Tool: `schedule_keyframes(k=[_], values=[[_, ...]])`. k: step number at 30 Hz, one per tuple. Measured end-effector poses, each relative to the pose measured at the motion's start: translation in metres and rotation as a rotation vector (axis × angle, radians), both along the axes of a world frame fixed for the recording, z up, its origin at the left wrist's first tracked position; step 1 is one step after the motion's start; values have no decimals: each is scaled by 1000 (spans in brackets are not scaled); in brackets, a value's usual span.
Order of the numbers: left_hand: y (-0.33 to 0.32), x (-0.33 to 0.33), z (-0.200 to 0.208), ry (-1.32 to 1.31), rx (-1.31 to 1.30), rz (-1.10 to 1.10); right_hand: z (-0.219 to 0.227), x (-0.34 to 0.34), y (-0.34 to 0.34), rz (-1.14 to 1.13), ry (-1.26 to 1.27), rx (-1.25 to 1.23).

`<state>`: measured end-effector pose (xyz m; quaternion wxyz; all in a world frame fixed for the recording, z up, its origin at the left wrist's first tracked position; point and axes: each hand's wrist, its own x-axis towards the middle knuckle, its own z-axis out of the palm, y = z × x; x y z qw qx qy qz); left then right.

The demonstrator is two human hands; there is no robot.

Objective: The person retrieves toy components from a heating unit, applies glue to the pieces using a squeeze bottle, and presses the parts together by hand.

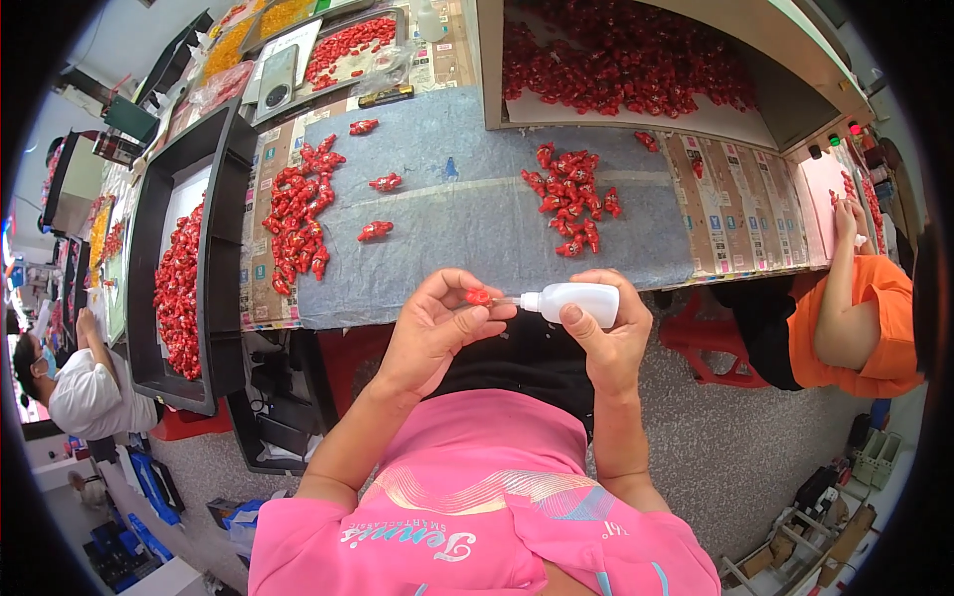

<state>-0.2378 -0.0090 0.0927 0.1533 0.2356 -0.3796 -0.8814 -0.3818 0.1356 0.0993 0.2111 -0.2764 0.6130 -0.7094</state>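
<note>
Red stool point(704, 338) stands nr co-worker point(867, 323) in orange, R side

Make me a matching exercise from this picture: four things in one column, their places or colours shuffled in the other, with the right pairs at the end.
Column one
1. White bottle in the foreground
2. Small red piece nearest that bottle
3. Large black tray
4. Far-right co-worker's shirt

Column two
A. Orange
B. Held in the left hand
C. Left of the blue-grey work surface
D. Held in the right hand

Right pairs: 1-D, 2-B, 3-C, 4-A
</note>
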Motion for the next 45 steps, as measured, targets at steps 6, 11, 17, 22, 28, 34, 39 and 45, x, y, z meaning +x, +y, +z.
schedule_keyframes(k=[6,11,17,22,28,34,39,45], values=[[0,0,-1,-17,-9,-23,-3,0,0,-10,-15,10],[1,0,-2,-3,-4,-24,-5,-1,1,-9,-37,14],[0,1,0,-18,-7,-29,-4,-1,1,-18,17,13],[-3,6,1,-21,28,-18,-5,1,-6,-69,-82,-3],[-8,17,2,39,129,-33,-12,-5,-47,-2,-9,-12],[-6,26,2,76,128,21,-15,-7,-91,117,340,128],[-7,26,1,99,151,28,-15,-3,-102,120,338,139],[-10,26,0,47,135,33,-3,-49,-100,-4,699,96]])
